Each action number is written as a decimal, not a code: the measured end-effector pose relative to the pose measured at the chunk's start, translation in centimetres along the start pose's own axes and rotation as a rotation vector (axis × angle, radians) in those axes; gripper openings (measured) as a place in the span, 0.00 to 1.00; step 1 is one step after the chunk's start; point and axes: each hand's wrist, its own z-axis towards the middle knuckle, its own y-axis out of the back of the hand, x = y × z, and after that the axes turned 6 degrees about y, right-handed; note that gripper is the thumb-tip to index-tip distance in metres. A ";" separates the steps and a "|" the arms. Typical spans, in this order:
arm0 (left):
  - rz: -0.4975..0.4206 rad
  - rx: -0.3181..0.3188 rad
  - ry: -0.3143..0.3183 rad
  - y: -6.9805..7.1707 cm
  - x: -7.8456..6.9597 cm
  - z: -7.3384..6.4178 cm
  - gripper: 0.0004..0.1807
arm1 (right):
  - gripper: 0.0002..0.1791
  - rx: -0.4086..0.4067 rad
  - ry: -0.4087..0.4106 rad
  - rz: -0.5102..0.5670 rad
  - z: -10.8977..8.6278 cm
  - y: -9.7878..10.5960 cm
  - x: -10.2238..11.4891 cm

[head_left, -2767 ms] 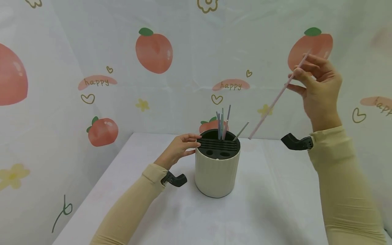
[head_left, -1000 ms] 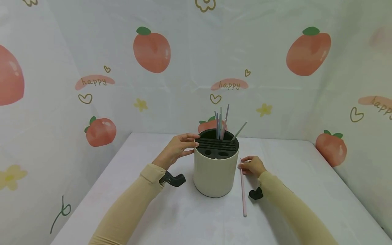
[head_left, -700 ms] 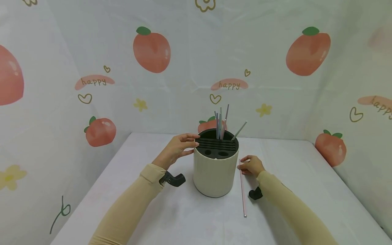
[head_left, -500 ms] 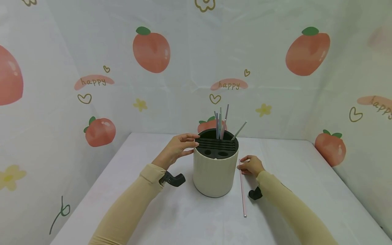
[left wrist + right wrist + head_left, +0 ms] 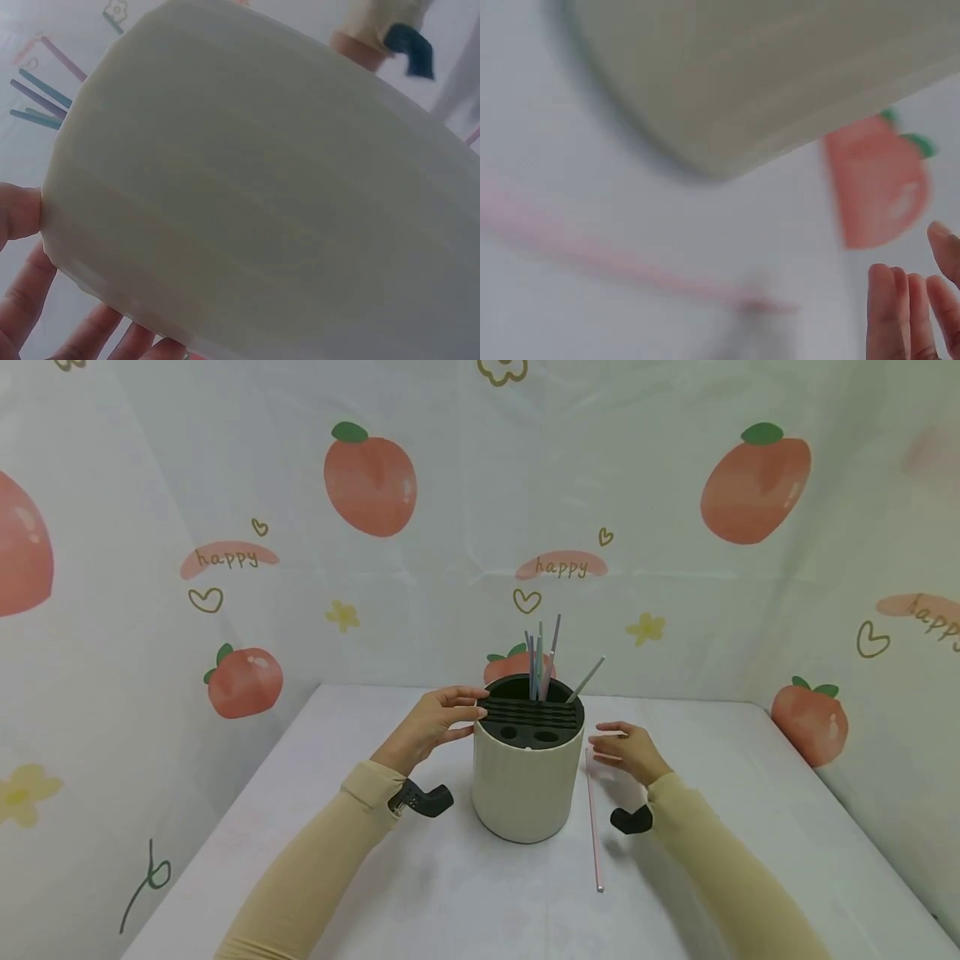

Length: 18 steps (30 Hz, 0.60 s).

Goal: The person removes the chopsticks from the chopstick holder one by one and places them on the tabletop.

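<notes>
A cream ribbed pen holder with a black slotted top insert stands mid-table. My left hand touches its left rim with mostly straight fingers; in the left wrist view the thumb and fingers lie against the edge of its wall. A thin pink straw lies on the table just right of the holder. My right hand hovers by the straw's far end with extended fingers and nothing in them. Several pastel straws stand in the holder's rear opening.
One greenish straw leans right over the holder's rim. The white table meets a fruit-printed backdrop behind. A black wrist camera sits on each sleeve, the left one close to the holder.
The right hand brought the pink straw down from raised in the air to the table, then let it go and lifted slightly to the right. The left hand stays at the holder.
</notes>
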 end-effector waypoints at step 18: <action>-0.010 -0.004 0.005 0.1 0.2 0.2 0.21 | 0.17 0.148 0.551 0.303 -3.8 -1.8 11.1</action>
